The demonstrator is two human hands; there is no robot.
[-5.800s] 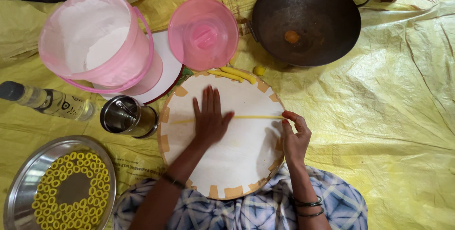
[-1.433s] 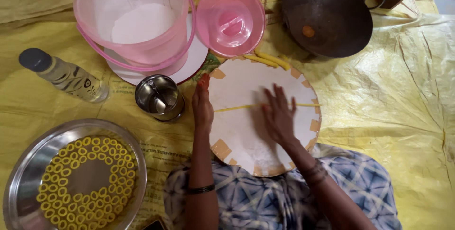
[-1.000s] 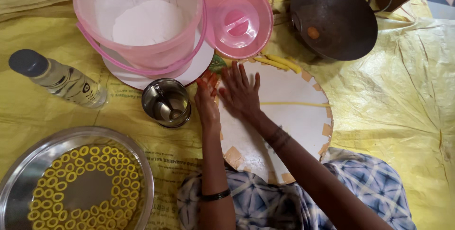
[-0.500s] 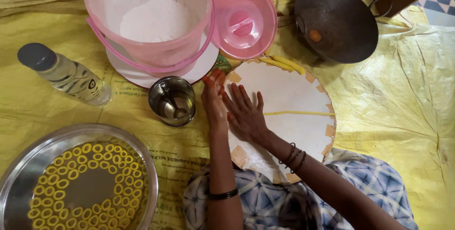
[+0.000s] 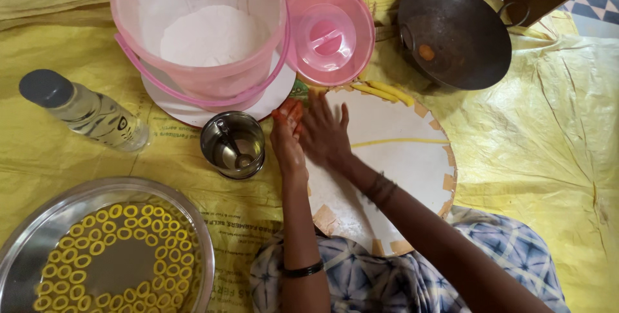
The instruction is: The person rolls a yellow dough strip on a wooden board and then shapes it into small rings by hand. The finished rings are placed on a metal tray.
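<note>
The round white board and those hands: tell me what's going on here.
A person sits over a round white board, both hands flat at its left edge: left hand beside right hand. A thin yellow dough strand lies across the board. A steel cup stands just left; a steel tray holds yellow dough rings.

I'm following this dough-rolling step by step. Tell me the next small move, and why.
Probably roll the dough under both palms: the left hand and right hand lie side by side at the round board's left edge, while a thin yellow strand lies stretched beside them.
</note>
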